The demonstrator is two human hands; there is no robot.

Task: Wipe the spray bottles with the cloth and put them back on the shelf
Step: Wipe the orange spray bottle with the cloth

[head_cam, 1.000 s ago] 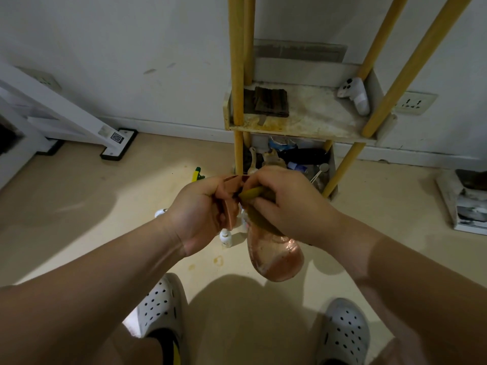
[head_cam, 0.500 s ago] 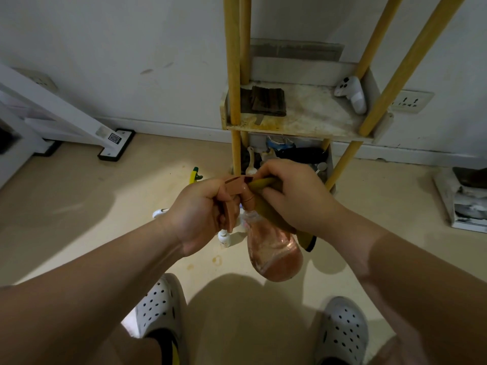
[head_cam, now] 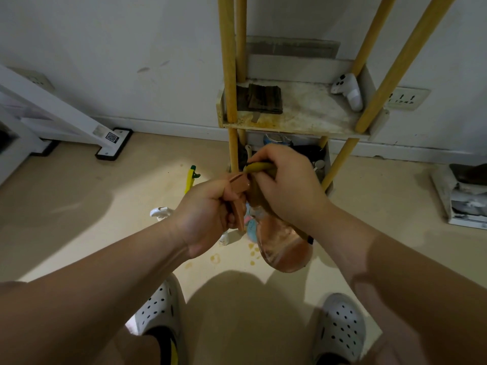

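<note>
My left hand grips the orange trigger head of a clear orange spray bottle, which hangs bottom-down above the floor. My right hand presses an olive-yellow cloth against the bottle's neck and shoulder; a dark corner of the cloth shows below my wrist. The shelf, a stained board on yellow wooden poles, stands just beyond my hands. More bottles lie on the floor under my hands: a white one, a yellow-green one and a small white one, partly hidden.
On the shelf lie a dark folded cloth and a white game controller. The lower shelf level holds several cluttered items. A white frame foot rests on the floor at the left, a stack of papers at the right. My two white clogs stand below.
My right hand with the cloth has slid up the bottle from its shoulder toward the neck and trigger head. The bottle stays in my left hand at about the same spot.
</note>
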